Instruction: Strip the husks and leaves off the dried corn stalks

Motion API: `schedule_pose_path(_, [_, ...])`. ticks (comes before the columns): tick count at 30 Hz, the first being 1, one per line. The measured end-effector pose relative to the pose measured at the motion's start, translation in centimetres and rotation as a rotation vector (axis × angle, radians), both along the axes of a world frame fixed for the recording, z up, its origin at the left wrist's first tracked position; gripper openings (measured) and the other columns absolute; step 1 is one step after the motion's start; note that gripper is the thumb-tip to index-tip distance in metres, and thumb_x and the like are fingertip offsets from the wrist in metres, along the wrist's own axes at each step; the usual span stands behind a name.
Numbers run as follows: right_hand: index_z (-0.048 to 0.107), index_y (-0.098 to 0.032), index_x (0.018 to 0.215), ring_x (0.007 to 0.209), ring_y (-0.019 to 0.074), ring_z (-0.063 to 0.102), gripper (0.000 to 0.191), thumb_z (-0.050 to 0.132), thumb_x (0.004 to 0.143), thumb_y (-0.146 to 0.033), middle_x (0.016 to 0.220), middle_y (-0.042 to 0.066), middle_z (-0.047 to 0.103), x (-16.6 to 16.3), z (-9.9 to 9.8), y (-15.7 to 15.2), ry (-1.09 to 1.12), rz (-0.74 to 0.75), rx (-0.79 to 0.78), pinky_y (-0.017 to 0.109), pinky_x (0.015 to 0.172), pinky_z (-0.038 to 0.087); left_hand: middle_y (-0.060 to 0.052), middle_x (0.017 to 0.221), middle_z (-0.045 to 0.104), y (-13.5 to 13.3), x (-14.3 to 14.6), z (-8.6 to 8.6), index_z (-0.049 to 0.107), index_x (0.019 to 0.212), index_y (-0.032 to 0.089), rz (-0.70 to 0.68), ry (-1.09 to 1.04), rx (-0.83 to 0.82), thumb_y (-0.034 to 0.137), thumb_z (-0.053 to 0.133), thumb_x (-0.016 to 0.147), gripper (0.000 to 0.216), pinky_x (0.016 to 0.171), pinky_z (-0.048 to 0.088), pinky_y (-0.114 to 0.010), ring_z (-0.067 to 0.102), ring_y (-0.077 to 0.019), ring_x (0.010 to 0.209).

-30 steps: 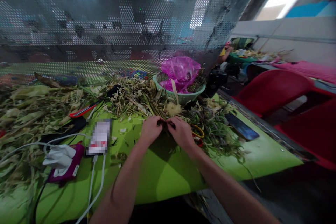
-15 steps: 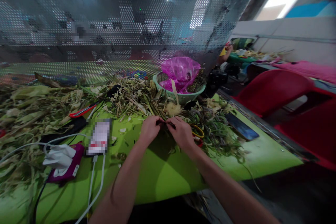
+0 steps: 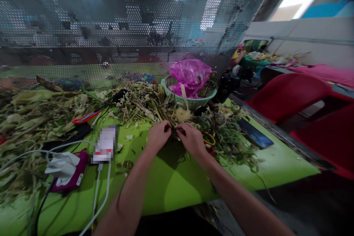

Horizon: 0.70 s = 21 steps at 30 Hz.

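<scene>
My left hand (image 3: 159, 136) and my right hand (image 3: 191, 139) meet over the green tabletop (image 3: 182, 180), fingertips pinched close together. What they hold is too small and dark to make out. Just beyond them lie dry, husk-like plant strips (image 3: 157, 112) and a fuzzy pale tuft (image 3: 181, 114). Beside my right hand are a yellow loop (image 3: 209, 137), partly covered, and a heap of greenish curled strands (image 3: 231, 140).
A pale green basket (image 3: 195, 104) with a pink plastic bag (image 3: 190, 72) stands behind. Dry leaves (image 3: 33, 118), a red cutter (image 3: 87, 117), a phone (image 3: 104, 145) and a purple power strip (image 3: 83, 171) with cables lie left. Another phone (image 3: 256, 134) and red chairs (image 3: 290, 92) are right.
My left hand has shifted very slightly, with its fingertips tilted a little higher. My right hand stays nearly in place, and the surrounding things have not moved.
</scene>
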State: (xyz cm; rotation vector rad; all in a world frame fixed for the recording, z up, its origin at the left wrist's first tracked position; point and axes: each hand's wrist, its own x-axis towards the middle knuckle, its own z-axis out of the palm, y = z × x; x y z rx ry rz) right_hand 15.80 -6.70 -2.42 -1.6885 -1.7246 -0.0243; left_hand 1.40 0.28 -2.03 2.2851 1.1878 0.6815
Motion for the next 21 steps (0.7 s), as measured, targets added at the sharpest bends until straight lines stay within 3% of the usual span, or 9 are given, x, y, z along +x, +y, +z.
schedule_pose_path(6, [0.066,-0.021,0.088,0.079,0.02,0.06,0.014,0.052,0.085,-0.017,0.087,0.006,0.066,0.01,0.02,-0.03,0.014,0.001,0.01,0.03,0.072,0.045,-0.001,0.081,0.065,-0.21,-0.1,0.15,0.06,0.085,0.023,0.03,-0.014,0.006,0.018,0.053,0.079,0.01,0.072,0.04,-0.027,0.057,-0.0168,0.079])
schedule_pose_path(12, [0.066,-0.021,0.1,0.086,0.0207,0.062,0.022,0.056,0.082,-0.015,0.097,0.006,0.068,0.14,0.23,-0.01,0.069,0.049,-0.02,0.031,0.078,0.046,-0.002,0.084,0.066,0.08,-0.06,0.13,0.061,0.085,0.021,-0.01,-0.07,-0.027,0.018,0.053,0.079,0.01,0.072,0.04,-0.026,0.057,-0.016,0.079])
schedule_pose_path(21, [0.066,-0.02,0.087,0.079,0.02,0.06,0.013,0.053,0.084,-0.018,0.086,0.005,0.067,0.23,0.23,0.11,0.09,0.025,-0.01,0.03,0.071,0.044,-0.003,0.088,0.068,0.3,0.17,-0.43,0.066,0.086,0.019,-0.078,-0.138,-0.041,0.021,0.055,0.079,0.014,0.079,0.042,-0.028,0.058,-0.0171,0.087])
